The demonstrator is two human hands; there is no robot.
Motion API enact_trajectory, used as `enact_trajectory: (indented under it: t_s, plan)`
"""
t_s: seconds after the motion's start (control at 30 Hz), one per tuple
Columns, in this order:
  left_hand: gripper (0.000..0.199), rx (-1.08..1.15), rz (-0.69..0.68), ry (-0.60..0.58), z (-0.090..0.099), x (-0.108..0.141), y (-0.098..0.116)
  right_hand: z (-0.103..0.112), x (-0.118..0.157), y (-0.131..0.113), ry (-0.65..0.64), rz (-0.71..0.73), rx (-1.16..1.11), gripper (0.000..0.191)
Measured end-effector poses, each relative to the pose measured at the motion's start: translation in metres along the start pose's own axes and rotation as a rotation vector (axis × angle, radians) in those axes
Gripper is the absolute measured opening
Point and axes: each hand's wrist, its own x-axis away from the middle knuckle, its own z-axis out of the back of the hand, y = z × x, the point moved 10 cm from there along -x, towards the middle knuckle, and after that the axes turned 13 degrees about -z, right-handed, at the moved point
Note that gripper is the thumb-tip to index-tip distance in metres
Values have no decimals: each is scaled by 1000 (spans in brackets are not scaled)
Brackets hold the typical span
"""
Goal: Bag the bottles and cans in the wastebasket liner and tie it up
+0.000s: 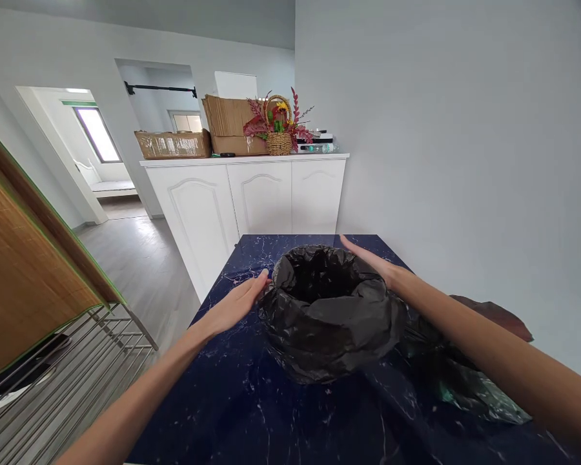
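Note:
A round bin lined with a black plastic bag [326, 332] stands on the dark blue marbled table [223, 400], its opening facing up. The bag is folded down over the outside and hides the bin's wall. My left hand [237, 302] is at the bin's left side, fingers extended, the thumb close to the bag. On the far right side, my right hand [368, 259] lies along the bag's rim with its fingers stretched out. Part of each hand's fingers is hidden, and neither is seen gripping anything.
Under my right forearm lie more black bags [430, 336] and a clear greenish plastic bag [484, 391]. A white cabinet [266, 194] with cardboard boxes [174, 144] and a flower basket [278, 143] stands behind the table. At left is a metal rack [130, 323].

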Motion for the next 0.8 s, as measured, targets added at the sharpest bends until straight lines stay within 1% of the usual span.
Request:
enact_trajectory:
  t_s: [0.03,0.07,0.1,0.13,0.17,0.2,0.23,0.3,0.37,0.43,0.47,0.5,0.53,0.57,0.6,0.67,0.7,0.73,0.77,0.8]
  plan:
    - [76,47,-11,28,0,3,0,-1,8,4,-30,-38,-35,86]
    - [77,107,-31,59,-1,6,0,-3,18,9,-72,-89,-122,87]
    - [83,170,-57,88,-4,9,2,-3,29,12,-91,-130,-238,86]
    - [96,227,-81,112,-9,11,3,-2,41,13,-83,-151,-357,84]
    - [112,272,-100,131,-15,12,4,-1,54,12,-53,-142,-460,81]
    - [126,301,-113,136,-24,13,4,1,67,9,3,-105,-516,83]
    - [136,324,-120,133,-34,13,5,0,80,6,53,-56,-527,91]
    - [145,348,-132,107,-55,12,5,-13,103,5,116,6,-503,119]
    - [150,321,-147,87,-71,12,1,-36,117,13,115,-6,-498,143]
    - [153,256,-151,86,-79,15,-8,-61,125,30,65,-86,-490,155]
    - [152,223,-151,80,-82,18,-14,-69,129,38,37,-137,-465,156]
    - [151,192,-148,67,-83,22,-21,-74,133,44,21,-179,-429,155]
    - [151,164,-137,45,-85,28,-30,-72,137,46,20,-204,-385,152]
    - [150,141,-118,17,-86,34,-41,-65,142,45,39,-204,-342,149]
    - [150,125,-94,-10,-86,42,-52,-52,147,38,83,-177,-304,146]
    - [149,110,-44,-46,-86,59,-74,-17,157,12,214,-63,-231,135]
    - [146,107,-24,-48,-85,68,-83,1,162,-6,289,9,-182,126]
    - [141,105,-4,-40,-84,75,-92,14,164,-24,326,74,-106,111]
    - [132,98,18,-21,-82,82,-100,19,163,-43,312,142,-16,93]
    - [121,87,45,5,-80,88,-108,19,160,-61,259,227,62,77]
